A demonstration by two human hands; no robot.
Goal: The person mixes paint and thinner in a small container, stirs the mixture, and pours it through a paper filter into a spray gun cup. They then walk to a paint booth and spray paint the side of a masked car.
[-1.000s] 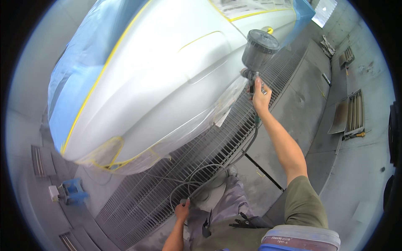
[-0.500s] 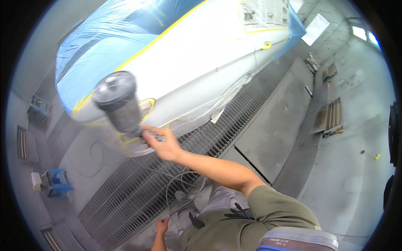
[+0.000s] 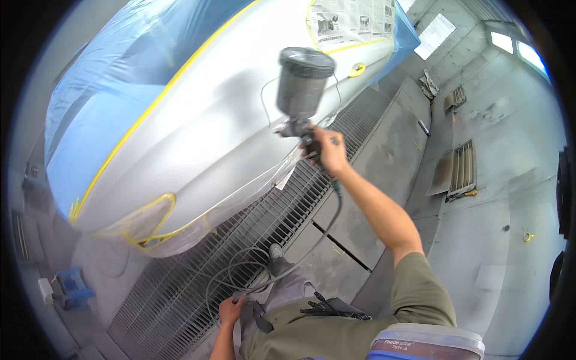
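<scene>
A spray gun (image 3: 294,127) with a dark, paint-stained cup (image 3: 303,84) on top is in my right hand (image 3: 331,150), whose fingers wrap its handle. The gun is held in front of the side of a white-grey car body (image 3: 204,132), with a visible gap at the nozzle. From the handle a grey air hose (image 3: 324,237) curves down toward my waist. Low in the view, my left hand (image 3: 231,310) is closed around the hose near my hip. Blue plastic sheeting (image 3: 108,114) covers the upper car, edged with yellow masking tape (image 3: 157,96).
Newspaper (image 3: 348,24) masks a panel at the far end. Clear film (image 3: 186,240) hangs along the car's lower edge above a floor grating (image 3: 198,288). Hose coils (image 3: 246,264) lie near my foot. A blue stool (image 3: 75,288) stands left; a vented wall (image 3: 504,180) rises right.
My right hand has carried the spray gun right along the car's side, from the near end toward its middle. My view has shifted, and my left hand still holds the hose low down.
</scene>
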